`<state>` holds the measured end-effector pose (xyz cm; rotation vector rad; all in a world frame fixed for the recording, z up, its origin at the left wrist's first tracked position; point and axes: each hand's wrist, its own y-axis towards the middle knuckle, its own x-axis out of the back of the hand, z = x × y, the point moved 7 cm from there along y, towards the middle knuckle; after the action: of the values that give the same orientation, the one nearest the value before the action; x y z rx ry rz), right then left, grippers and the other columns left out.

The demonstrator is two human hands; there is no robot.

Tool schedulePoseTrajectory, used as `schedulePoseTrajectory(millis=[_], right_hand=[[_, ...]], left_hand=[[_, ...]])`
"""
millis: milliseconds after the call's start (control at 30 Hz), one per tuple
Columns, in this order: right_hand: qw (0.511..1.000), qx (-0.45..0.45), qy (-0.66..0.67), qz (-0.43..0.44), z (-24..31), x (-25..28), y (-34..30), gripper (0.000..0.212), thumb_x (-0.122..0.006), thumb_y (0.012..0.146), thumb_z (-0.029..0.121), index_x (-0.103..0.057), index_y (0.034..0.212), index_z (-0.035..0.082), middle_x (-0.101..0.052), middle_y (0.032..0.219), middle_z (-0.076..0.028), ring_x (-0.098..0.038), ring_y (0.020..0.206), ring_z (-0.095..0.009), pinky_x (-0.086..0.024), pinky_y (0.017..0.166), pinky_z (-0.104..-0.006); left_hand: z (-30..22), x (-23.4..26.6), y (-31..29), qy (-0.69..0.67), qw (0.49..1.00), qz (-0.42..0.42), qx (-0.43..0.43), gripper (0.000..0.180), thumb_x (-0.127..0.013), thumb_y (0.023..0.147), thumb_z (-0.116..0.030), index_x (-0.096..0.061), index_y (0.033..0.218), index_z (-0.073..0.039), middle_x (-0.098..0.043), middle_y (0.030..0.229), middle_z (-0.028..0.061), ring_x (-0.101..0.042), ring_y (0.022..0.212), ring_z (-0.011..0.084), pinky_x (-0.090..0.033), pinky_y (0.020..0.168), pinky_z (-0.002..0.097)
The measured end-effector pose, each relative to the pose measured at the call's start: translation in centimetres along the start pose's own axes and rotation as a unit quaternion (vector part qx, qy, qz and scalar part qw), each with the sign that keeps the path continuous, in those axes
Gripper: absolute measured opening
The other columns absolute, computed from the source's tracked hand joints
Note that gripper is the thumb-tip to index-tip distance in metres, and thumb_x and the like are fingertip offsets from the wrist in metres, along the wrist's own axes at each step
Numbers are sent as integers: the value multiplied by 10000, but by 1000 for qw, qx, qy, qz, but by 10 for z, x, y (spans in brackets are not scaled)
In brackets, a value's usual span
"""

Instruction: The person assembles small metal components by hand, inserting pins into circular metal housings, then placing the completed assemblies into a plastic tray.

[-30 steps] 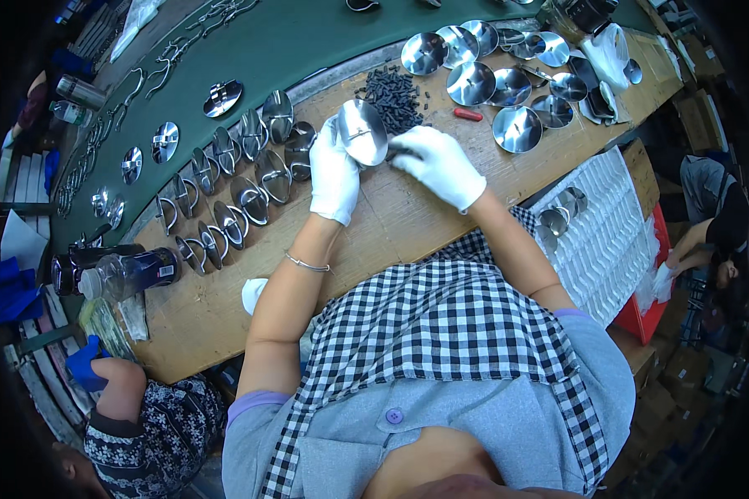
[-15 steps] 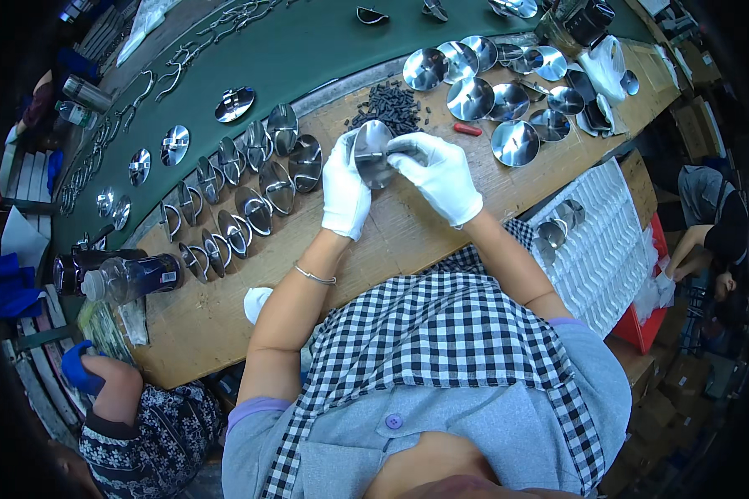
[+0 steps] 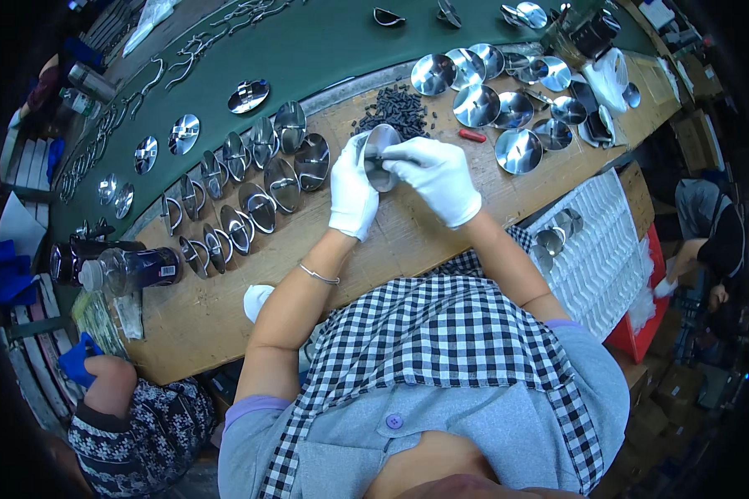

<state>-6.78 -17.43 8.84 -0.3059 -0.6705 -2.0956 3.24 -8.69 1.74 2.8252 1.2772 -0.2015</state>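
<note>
Both my hands wear white gloves. My left hand (image 3: 352, 195) is closed on the edge of a shiny round metal disc (image 3: 382, 140), which stands tilted above the wooden table. The fingers of my right hand (image 3: 439, 176) are pinched together at the middle of that disc's face. Something small and dark shows at those fingertips, too small to make out. Just beyond the hands lies a pile of small black plugs (image 3: 399, 112). To its right rests a small red object (image 3: 472, 135).
Rows of metal discs with curved handles (image 3: 258, 208) stand on the left of the table (image 3: 324, 287). Plain discs (image 3: 518, 151) lie at the right. Beyond runs a green belt (image 3: 308, 50) with metal parts. Bottles (image 3: 129, 273) stand far left. Other people sit nearby.
The disc has turned more edge-on. My right fingers have pressed closer in against its middle. The whole view has shifted slightly.
</note>
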Motion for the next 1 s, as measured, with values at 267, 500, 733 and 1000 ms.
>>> schedulePoseTrajectory(millis=[267, 500, 733, 1000], right_hand=[[934, -283, 144, 162, -29, -15, 16, 260, -654, 867, 250, -647, 889, -9, -614, 647, -46, -534, 443, -88, -380, 405, -217], [925, -282, 255, -23, -99, -5, 140, 247, -533, 924, 103, -527, 1076, -91, -613, 976, -171, -642, 758, -213, -539, 616, -278], [980, 108, 40, 162, -91, -106, 211, 204, -620, 872, 55, -600, 1040, -59, -621, 1080, -173, -653, 904, -250, -545, 791, -304], [964, -217, 96, 116, -59, -180, 229, 568, -779, 685, 61, -496, 1151, -101, -648, 872, -191, -647, 612, -178, -496, 475, -278]], left_hand=[[-7, 9, 0, -8, 996, -26, -84, 286, -468, 915, -62, -571, 1173, 6, -653, 1077, 139, -613, 1007, 201, -489, 869, 324], [0, -7, -6, -57, 994, 47, 86, 333, -521, 947, -254, -558, 1200, -41, -649, 994, 62, -538, 684, 80, -437, 611, 225], [-2, -8, -6, -39, 993, 62, 96, 322, -508, 945, -235, -579, 1164, -10, -622, 918, 69, -550, 704, 116, -453, 654, 273], [12, -13, -6, -30, 991, 68, 115, 355, -483, 960, -319, -582, 1122, -19, -573, 746, 31, -495, 619, 96, -395, 552, 245]])
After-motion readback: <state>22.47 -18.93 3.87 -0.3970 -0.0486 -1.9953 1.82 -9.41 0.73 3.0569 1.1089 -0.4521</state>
